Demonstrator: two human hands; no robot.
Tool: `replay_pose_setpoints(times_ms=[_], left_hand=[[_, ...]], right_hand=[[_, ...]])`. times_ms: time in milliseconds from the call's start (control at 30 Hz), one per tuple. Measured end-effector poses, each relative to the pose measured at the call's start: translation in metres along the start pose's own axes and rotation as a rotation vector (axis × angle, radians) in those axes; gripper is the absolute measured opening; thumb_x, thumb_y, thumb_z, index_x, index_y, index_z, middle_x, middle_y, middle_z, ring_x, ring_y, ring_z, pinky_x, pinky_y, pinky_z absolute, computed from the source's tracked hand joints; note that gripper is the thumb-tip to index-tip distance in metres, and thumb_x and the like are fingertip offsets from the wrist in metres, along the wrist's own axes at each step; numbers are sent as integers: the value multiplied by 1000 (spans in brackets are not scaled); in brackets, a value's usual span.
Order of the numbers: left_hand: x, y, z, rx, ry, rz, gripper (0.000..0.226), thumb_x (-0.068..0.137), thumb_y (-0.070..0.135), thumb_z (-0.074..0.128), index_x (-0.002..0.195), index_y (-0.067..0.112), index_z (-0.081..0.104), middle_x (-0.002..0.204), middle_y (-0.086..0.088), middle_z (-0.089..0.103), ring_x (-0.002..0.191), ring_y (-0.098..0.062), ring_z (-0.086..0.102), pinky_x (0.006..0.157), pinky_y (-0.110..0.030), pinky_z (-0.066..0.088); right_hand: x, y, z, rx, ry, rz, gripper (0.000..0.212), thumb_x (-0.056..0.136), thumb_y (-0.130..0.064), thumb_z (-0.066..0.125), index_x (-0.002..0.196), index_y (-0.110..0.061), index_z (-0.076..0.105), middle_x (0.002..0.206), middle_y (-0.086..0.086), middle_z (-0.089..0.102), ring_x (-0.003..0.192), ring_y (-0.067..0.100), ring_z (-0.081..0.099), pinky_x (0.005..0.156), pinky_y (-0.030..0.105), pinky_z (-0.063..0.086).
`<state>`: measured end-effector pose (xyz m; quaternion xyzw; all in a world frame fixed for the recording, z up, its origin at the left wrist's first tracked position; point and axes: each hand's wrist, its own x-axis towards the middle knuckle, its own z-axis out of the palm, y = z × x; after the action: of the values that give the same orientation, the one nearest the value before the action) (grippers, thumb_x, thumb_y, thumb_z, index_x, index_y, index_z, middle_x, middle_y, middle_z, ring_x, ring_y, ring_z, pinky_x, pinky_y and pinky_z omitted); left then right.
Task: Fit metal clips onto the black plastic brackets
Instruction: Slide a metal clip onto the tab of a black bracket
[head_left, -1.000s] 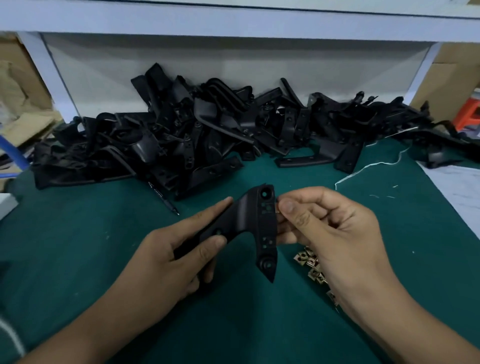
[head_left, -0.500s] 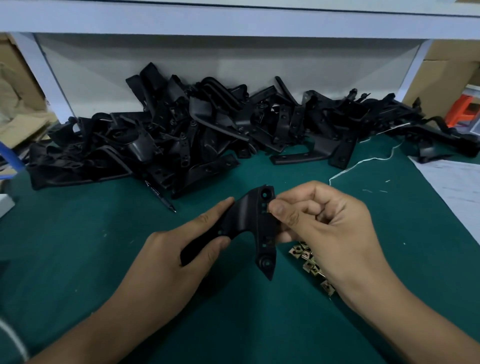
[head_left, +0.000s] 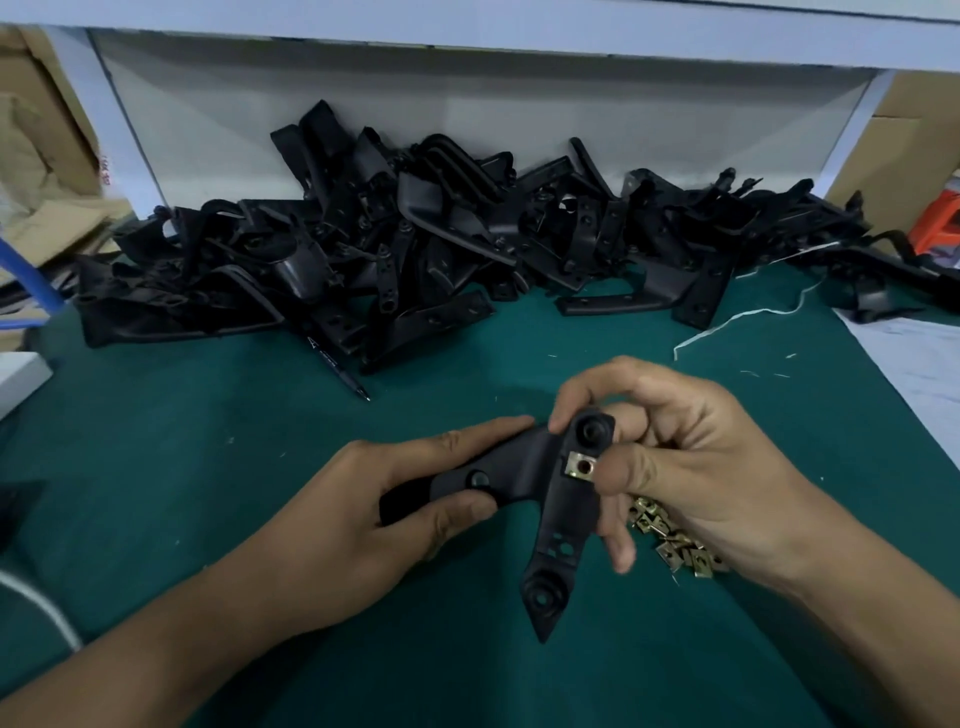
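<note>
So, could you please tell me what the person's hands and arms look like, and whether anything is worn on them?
Both the left hand and the right hand are bare: no gloves, rings, watch or bands show. Both forearms are bare too, with no sleeve visible up to the frame's edge. The fingernails are short and unpainted.

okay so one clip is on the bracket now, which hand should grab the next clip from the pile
Right, probably. The right hand sits directly over the loose clips, while the left hand grips the bracket arm on the far side from them.
</note>
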<state>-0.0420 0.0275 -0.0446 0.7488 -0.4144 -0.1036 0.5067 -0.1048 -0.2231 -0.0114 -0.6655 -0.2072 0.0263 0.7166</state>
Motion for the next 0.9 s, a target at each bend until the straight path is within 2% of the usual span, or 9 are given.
replay_pose_setpoints(times_ms=[67,167,267,333,400,533,667,767,900], left_hand=[[0,-2,-1,-40,-2,-40,48,98,38,62,142,54,52,68,21,62,50,4,47,50,-11,42],[-1,-5,-2,-125,21,-101,47,97,41,64,140,56,52,62,1,54,46,-11,46,45,-22,43],[3,-9,-6,-171,140,-130,47,96,38,63,139,56,54,64,-3,54,42,-20,44,43,-26,44],[5,-13,-9,-221,254,-160,46,96,36,64,136,58,55,65,-6,56,41,-24,44,43,-28,43],[7,-16,-12,-266,317,-195,47,95,37,66,134,60,55,67,-9,58,43,-26,48,43,-31,44],[7,-16,-11,-213,303,-233,46,93,42,67,132,64,54,67,-6,61,47,-21,54,43,-30,46],[6,-16,-8,-154,282,-250,46,94,41,67,130,67,53,68,-4,63,48,-15,54,44,-27,46],[6,-16,-8,-145,277,-261,45,94,43,66,130,67,53,68,-3,64,48,-15,54,44,-27,46],[6,-15,-8,-147,260,-273,46,89,51,66,131,66,53,70,-3,65,49,-15,54,44,-27,47]], right_hand=[[1,3,1,-55,64,-42,34,83,-31,82,111,-15,73,67,17,68,46,28,66,51,33,57],[1,4,-3,-98,156,-64,36,91,-34,74,120,-13,70,75,30,67,57,35,70,56,42,60],[-7,-4,-23,-389,427,-77,31,102,-43,55,118,-22,72,85,12,72,72,25,70,67,36,61],[-13,-6,-38,-722,552,9,17,100,-38,61,100,-33,77,89,-5,74,82,10,70,77,27,57],[-17,0,-47,-955,483,136,10,96,-31,69,93,-35,78,94,-17,73,96,3,67,87,21,50],[-16,10,-45,-1139,296,310,8,92,-35,76,99,-37,79,97,-20,66,99,-4,59,85,12,43],[-12,10,-40,-1125,293,289,4,87,-33,81,87,-36,77,93,-16,66,95,1,59,81,12,42],[-10,12,-38,-1181,255,284,13,90,-29,78,84,-31,66,89,-14,62,95,2,54,81,19,42],[-12,13,-39,-1203,238,262,17,92,-27,75,83,-31,62,89,-19,62,96,3,53,76,13,38]])
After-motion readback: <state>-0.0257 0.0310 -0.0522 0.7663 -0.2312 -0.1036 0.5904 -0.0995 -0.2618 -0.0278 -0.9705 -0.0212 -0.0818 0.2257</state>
